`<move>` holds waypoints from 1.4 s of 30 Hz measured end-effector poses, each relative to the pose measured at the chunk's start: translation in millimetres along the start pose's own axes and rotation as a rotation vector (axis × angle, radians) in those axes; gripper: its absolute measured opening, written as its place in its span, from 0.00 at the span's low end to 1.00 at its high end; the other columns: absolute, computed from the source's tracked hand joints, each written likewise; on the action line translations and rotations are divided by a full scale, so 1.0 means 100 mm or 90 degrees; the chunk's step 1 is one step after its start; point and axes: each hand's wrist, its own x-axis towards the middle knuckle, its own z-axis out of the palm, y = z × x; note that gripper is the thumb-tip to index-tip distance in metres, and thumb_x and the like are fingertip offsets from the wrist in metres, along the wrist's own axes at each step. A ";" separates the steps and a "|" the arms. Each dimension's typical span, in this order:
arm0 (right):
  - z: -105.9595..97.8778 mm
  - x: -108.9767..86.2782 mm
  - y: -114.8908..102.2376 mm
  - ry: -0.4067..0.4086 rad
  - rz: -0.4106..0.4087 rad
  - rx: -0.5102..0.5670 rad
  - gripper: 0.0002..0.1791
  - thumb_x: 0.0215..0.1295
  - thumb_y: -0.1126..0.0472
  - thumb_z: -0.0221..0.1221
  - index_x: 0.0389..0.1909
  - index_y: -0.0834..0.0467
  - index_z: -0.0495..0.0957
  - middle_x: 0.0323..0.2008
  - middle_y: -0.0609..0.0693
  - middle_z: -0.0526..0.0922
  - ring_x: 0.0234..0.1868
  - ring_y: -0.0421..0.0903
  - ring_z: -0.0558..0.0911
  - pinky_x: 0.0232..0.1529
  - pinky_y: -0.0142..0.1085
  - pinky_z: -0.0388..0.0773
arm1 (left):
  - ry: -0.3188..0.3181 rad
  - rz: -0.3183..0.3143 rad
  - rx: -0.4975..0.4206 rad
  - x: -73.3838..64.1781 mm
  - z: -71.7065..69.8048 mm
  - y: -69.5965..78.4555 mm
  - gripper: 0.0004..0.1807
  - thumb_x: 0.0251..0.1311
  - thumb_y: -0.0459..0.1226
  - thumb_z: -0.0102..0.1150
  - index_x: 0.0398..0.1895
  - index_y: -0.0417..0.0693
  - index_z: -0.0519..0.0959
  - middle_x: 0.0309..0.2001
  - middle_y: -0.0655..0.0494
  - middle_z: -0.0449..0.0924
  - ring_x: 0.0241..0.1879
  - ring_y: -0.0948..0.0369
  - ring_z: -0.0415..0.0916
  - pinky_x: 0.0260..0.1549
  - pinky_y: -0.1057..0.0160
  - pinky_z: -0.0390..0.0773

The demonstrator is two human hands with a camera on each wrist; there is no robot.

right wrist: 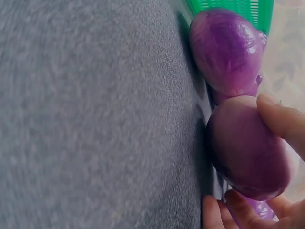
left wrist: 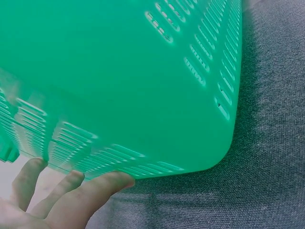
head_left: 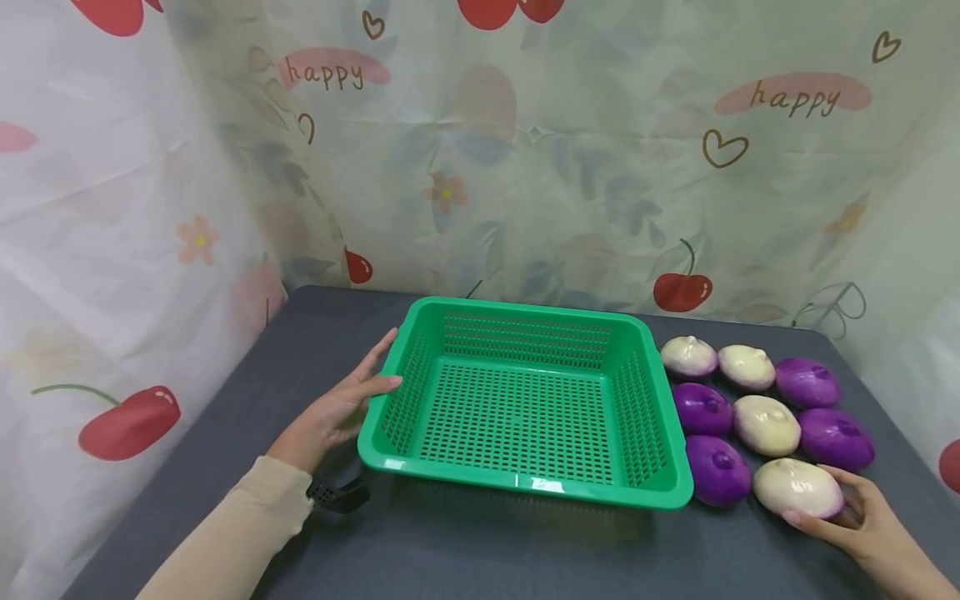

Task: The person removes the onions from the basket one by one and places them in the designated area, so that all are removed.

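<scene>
A green plastic basket [head_left: 517,417] with slotted walls sits on the table, and nothing lies inside it. My left hand [head_left: 341,412] holds its left rim, the thumb over the edge and the other fingers along the outer wall. In the left wrist view the fingertips [left wrist: 116,179] press on the slotted side. At the front right, my right hand [head_left: 862,517] grips a turnip [head_left: 798,487], cream on top and purple below. The right wrist view has the thumb on one side of this turnip [right wrist: 248,148] and fingers under the other. A purple turnip [head_left: 717,471] lies just left of it.
Several more cream or purple turnips [head_left: 767,425] lie in rows between the basket and the table's right edge. The dark grey table [head_left: 480,550] meets a patterned curtain [head_left: 540,208] at the back. A thin cord [head_left: 840,304] hangs at the back right corner.
</scene>
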 end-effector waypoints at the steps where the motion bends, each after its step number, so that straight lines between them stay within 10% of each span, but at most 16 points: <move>1: -0.01 0.00 0.00 -0.006 -0.001 -0.015 0.53 0.69 0.54 0.58 0.69 0.79 0.29 0.64 0.84 0.47 0.38 0.11 0.59 0.33 0.18 0.70 | 0.001 -0.001 -0.001 0.00 0.00 0.00 0.43 0.70 0.35 0.51 0.74 0.84 0.42 0.76 0.49 0.44 0.66 0.47 0.62 0.51 0.45 0.77; 7: -0.06 0.05 0.02 -0.055 0.043 -0.090 0.54 0.68 0.47 0.58 0.69 0.80 0.35 0.64 0.82 0.49 0.48 0.39 0.76 0.35 0.28 0.75 | 0.001 -0.002 -0.008 0.00 0.00 0.00 0.43 0.70 0.35 0.51 0.74 0.85 0.42 0.76 0.48 0.43 0.66 0.46 0.61 0.51 0.45 0.76; 11: -0.07 0.08 0.01 -0.075 0.075 -0.104 0.57 0.66 0.44 0.58 0.70 0.79 0.32 0.67 0.82 0.42 0.63 0.75 0.57 0.38 0.31 0.74 | -0.005 -0.001 -0.010 0.00 0.00 0.00 0.43 0.70 0.34 0.51 0.74 0.84 0.42 0.76 0.48 0.44 0.67 0.45 0.61 0.51 0.45 0.76; 18: -0.07 0.07 -0.01 -0.079 0.059 -0.109 0.56 0.67 0.46 0.58 0.70 0.79 0.33 0.67 0.81 0.42 0.62 0.76 0.56 0.38 0.31 0.74 | -0.010 0.004 -0.009 0.00 0.00 0.00 0.43 0.70 0.35 0.51 0.74 0.84 0.42 0.76 0.49 0.43 0.67 0.45 0.61 0.51 0.45 0.76; 27: -0.07 0.08 0.02 -0.083 0.073 -0.106 0.58 0.67 0.43 0.58 0.70 0.78 0.31 0.67 0.82 0.40 0.63 0.77 0.53 0.53 0.63 0.66 | -0.017 0.004 -0.015 0.00 -0.01 0.00 0.43 0.70 0.34 0.50 0.74 0.84 0.42 0.76 0.49 0.42 0.66 0.46 0.62 0.51 0.45 0.76; 42: -0.05 0.07 -0.01 -0.091 0.101 -0.081 0.60 0.66 0.42 0.57 0.70 0.77 0.27 0.66 0.84 0.33 0.64 0.78 0.50 0.56 0.66 0.61 | -0.009 0.001 -0.010 0.00 -0.02 -0.02 0.44 0.70 0.34 0.51 0.74 0.84 0.41 0.76 0.49 0.43 0.68 0.46 0.59 0.52 0.46 0.75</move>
